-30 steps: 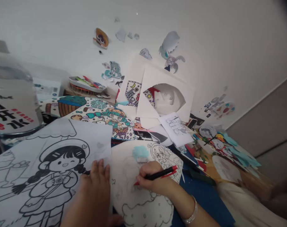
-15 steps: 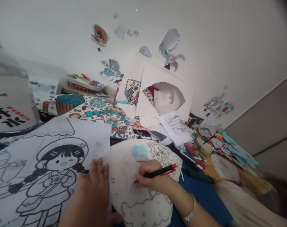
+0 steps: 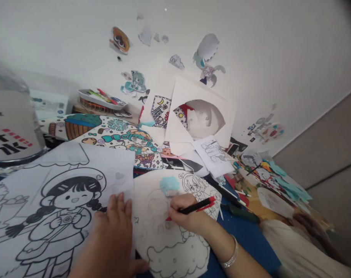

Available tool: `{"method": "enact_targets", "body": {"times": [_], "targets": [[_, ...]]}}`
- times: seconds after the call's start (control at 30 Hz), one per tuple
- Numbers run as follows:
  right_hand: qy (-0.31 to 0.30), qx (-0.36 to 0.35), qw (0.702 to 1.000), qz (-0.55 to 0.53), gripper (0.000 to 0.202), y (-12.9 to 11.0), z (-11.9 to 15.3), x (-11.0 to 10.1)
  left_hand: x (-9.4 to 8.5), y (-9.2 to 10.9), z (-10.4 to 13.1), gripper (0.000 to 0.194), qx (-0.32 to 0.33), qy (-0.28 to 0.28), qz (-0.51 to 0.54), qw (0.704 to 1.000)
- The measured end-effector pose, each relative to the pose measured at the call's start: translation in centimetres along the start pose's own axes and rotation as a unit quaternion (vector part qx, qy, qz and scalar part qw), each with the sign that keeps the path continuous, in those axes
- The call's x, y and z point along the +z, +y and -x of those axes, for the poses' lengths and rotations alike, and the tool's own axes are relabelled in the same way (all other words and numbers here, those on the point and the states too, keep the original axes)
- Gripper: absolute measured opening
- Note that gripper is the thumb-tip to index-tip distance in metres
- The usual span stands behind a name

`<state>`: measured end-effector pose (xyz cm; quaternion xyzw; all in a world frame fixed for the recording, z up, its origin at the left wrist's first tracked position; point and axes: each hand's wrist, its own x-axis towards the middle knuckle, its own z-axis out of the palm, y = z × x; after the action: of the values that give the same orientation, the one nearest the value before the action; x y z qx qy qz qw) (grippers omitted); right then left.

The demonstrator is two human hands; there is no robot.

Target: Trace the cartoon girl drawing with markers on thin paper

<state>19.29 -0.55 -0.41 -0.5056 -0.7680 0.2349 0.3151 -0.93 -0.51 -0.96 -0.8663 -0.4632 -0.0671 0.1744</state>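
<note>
Drawing sheet (image 3: 162, 233), lying on the blue bench (image 3: 246, 239), is apparently being sketched on: right hand (image 3: 188, 224) gripping a red-and-black pen (image 3: 194, 207), left hand (image 3: 113, 226) resting open on an outlined picture (image 3: 62, 208); the next stroke is probably calling for fine control.

1 silvery, glinting bracelet (image 3: 232, 253) rings the bare right wrist (image 3: 220, 243).

By the wall (image 3: 77, 46), a white card (image 3: 175, 133) with a hole rises behind a small sketch (image 3: 212, 156). Paper cutouts (image 3: 138, 81) dot that wall; a big bottle (image 3: 10, 110) stands near a brightly coloured drawing (image 3: 113, 136).
</note>
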Motion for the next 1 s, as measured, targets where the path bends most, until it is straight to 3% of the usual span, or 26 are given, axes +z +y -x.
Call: {"method": "enact_targets", "body": {"times": [0.5, 0.67, 0.77, 0.9, 1.0], "targets": [[0.002, -0.008, 1.000, -0.022, 0.028, -0.2, -0.1, -0.1, 0.0, -0.1, -0.1, 0.095, -0.001, -0.010, 0.012, 1.000], [0.007, 0.030, 0.998, -0.045, 0.029, -0.2, 0.2, -0.2, -0.3, -0.1, -0.1, 0.098, -0.008, -0.025, 0.055, 0.998], [-0.013, 0.025, 0.999, -0.039, 0.028, 0.0, 0.4, -0.1, -0.3, -0.1, -0.2, 0.095, -0.002, -0.024, 0.030, 0.999], [-0.031, -0.007, 0.999, -0.027, 0.029, 0.3, 0.5, 0.2, 0.2, 0.0, -0.2, 0.110, -0.018, -0.085, 0.045, 0.995], [-0.033, -0.007, 0.999, -0.010, 0.029, 0.3, 0.5, 0.2, 1.0, 0.2, -0.3, 0.114, -0.021, -0.081, 0.053, 0.995]]}}
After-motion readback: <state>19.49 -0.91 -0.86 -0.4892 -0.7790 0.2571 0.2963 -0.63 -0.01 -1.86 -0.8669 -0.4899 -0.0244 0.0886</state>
